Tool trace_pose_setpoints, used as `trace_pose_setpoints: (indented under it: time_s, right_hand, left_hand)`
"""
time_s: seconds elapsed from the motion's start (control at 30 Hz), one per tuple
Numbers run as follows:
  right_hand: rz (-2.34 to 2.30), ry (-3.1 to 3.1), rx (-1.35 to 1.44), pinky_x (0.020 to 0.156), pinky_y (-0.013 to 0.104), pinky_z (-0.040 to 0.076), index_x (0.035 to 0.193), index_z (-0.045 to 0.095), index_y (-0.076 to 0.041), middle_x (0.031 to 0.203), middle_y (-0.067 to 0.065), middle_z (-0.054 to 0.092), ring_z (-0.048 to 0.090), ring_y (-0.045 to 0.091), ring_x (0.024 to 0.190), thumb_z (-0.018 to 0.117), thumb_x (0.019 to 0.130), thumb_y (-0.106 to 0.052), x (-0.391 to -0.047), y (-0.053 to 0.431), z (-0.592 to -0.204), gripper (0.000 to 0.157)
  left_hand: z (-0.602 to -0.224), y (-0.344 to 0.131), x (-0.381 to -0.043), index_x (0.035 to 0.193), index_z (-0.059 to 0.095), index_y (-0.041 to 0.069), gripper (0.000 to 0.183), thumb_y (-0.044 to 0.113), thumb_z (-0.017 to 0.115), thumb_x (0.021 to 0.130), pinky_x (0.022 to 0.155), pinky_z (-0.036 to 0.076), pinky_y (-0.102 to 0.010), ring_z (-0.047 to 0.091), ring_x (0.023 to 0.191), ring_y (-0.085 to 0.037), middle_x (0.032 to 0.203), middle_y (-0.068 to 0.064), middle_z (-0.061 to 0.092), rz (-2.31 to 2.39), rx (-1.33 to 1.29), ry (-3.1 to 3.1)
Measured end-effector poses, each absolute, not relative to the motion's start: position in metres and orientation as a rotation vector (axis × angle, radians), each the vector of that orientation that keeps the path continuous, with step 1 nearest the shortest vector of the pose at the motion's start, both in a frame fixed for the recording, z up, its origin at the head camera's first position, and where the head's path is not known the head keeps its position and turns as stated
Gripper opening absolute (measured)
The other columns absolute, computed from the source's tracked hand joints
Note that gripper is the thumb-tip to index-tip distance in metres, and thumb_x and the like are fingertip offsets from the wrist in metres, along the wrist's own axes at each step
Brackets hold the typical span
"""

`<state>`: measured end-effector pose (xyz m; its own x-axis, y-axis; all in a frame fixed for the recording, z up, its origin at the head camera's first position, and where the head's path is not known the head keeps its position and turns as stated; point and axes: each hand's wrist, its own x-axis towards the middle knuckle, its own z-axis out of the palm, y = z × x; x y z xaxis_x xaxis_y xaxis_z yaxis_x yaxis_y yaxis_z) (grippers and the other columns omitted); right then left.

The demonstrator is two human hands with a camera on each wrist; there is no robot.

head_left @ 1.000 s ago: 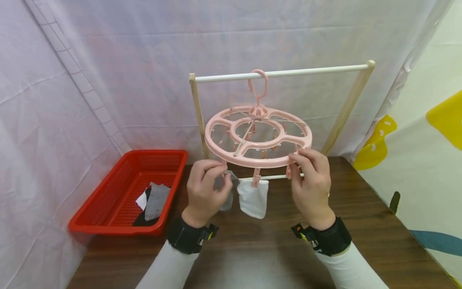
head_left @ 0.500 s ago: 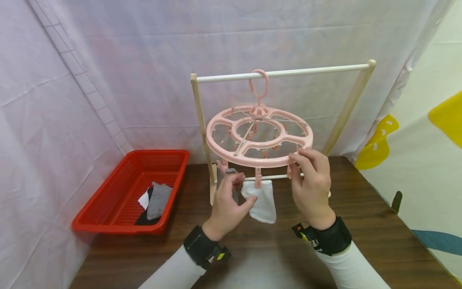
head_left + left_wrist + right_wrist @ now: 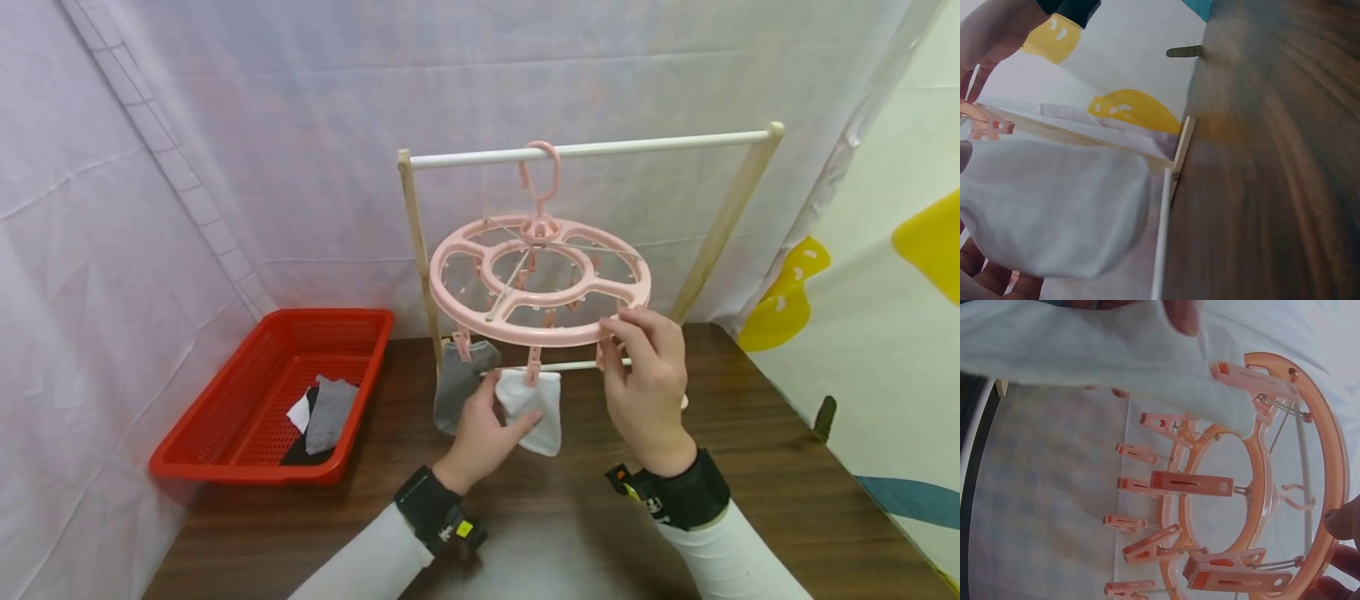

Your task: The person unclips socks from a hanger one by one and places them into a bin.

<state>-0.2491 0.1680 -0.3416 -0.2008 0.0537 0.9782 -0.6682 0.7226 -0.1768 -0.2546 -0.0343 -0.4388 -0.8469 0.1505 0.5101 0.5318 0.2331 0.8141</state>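
Observation:
A pink round clip hanger (image 3: 480,321) hangs by its hook from a rack's white rod. Clipped to its near rim is a white sock (image 3: 549,400); a grey sock (image 3: 455,387) hangs from a clip to its left. My left hand (image 3: 480,442) is at the white sock, thumb across the front and fingers behind it. In the left wrist view those fingers (image 3: 994,278) show below the sock. My right hand (image 3: 648,387) grips the hanger's right front rim between thumb and fingers. The right wrist view shows that thumb (image 3: 1342,524) on the rim and several pink clips (image 3: 1191,483) dangling.
A red perforated basket (image 3: 247,475) stands at the left on the brown table (image 3: 540,533), with grey, black and white cloth pieces (image 3: 330,412) inside. The rack's wooden posts (image 3: 723,225) flank the hanger. White sheeting (image 3: 322,167) rises behind.
My left hand has left the clip at the grey sock and moved right to the white sock. The grey sock now hangs freely. My right hand has stayed on the rim.

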Motion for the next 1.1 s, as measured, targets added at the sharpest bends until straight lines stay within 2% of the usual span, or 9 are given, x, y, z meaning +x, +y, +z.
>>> trace_pose_setpoints:
  time_s: [0.17,0.33,0.47,0.87,1.1]
  right_hand:
    - [0.701,-1.655,0.502,0.086,0.045,0.043,0.097,0.072,-0.001,0.106,0.024,0.063,0.055,0.042,0.101,0.073,0.082,0.0,-0.25,0.168,-0.342,0.015]
    - [0.7,-1.66,0.488,0.086,0.046,0.043,0.096,0.072,-0.001,0.107,0.024,0.062,0.055,0.042,0.102,0.072,0.082,-0.001,-0.25,0.168,-0.341,0.014]
    - [0.699,-1.663,0.483,0.085,0.047,0.043,0.096,0.072,-0.001,0.107,0.025,0.061,0.054,0.042,0.101,0.072,0.082,0.0,-0.251,0.168,-0.342,0.014]
    - [0.701,-1.669,0.496,0.084,0.047,0.042,0.096,0.071,-0.001,0.107,0.026,0.06,0.053,0.043,0.101,0.07,0.08,0.0,-0.252,0.167,-0.344,0.016]
    - [0.696,-1.678,0.512,0.084,0.048,0.041,0.096,0.07,0.0,0.107,0.026,0.06,0.052,0.044,0.1,0.071,0.079,-0.001,-0.25,0.165,-0.344,0.017]
  left_hand:
    - [-0.442,-0.029,-0.257,0.121,0.058,0.005,0.048,0.01,0.079,0.078,0.075,0.056,-0.043,0.063,0.087,-0.016,0.101,-0.012,0.068,-1.768,-0.632,-2.17]
    - [-0.446,-0.027,-0.256,0.115,0.063,0.008,0.039,0.019,0.079,0.081,0.08,0.056,-0.035,0.064,0.092,-0.016,0.103,-0.008,0.069,-1.829,-0.626,-2.183]
    - [-0.45,-0.025,-0.255,0.108,0.065,0.006,0.037,0.027,0.079,0.081,0.078,0.057,-0.034,0.067,0.091,-0.018,0.101,-0.009,0.071,-1.83,-0.617,-2.202]
    - [-0.462,-0.022,-0.251,0.104,0.066,0.004,0.035,0.028,0.078,0.082,0.075,0.058,-0.032,0.07,0.088,-0.018,0.099,-0.011,0.073,-1.871,-0.631,-2.238]
    - [-0.465,-0.018,-0.249,0.107,0.065,0.002,0.032,0.017,0.077,0.082,0.076,0.058,-0.031,0.07,0.09,-0.02,0.102,-0.014,0.073,-1.908,-0.602,-2.277]
